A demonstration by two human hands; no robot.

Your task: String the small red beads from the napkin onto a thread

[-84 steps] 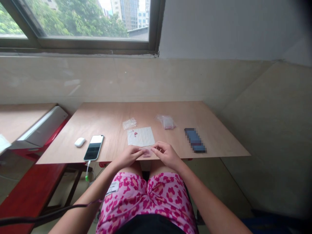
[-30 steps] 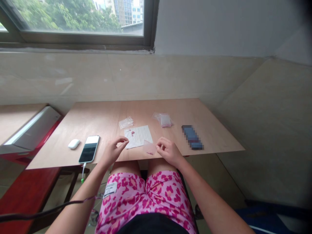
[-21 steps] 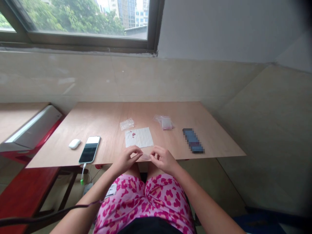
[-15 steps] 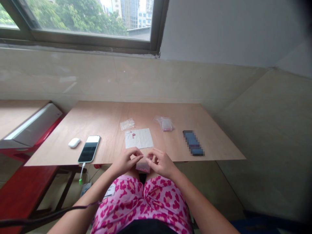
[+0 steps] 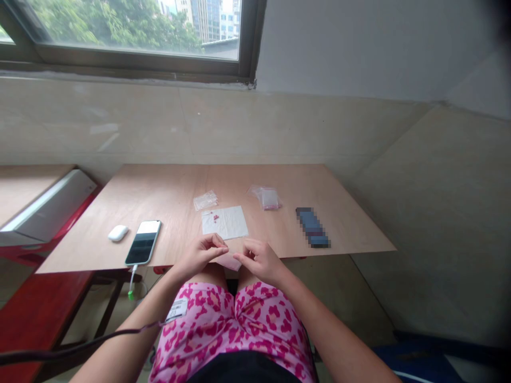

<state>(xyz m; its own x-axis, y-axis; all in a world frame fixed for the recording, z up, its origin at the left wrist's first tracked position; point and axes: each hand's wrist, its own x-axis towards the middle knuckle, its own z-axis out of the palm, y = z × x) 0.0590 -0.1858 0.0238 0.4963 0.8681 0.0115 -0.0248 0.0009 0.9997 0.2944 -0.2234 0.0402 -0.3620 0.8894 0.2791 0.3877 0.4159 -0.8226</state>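
- The right hand (image 5: 262, 261) pinches a small pouch (image 5: 229, 261) between thumb and forefinger.
- The left hand (image 5: 203, 253) has thumb and forefinger brought together at the pouch's upper edge; whether film is caught between them, I cannot tell.
- The pouch is between the two hands, at the table's near edge, above the lap.
- The step in hand looks like working along the pouch's edge; the next move seems to call for a light, even pinch from both hands.
- The pouch looks thin, limp, see-through and pale pink, tilted; its contents are too small to make out.
- Just beyond lies a white sheet (image 5: 231, 223) with red pieces (image 5: 216, 217) on it.
- Farther out on the table (image 5: 275, 175) are clear packets (image 5: 205, 200) and a stack of bags (image 5: 270, 198).
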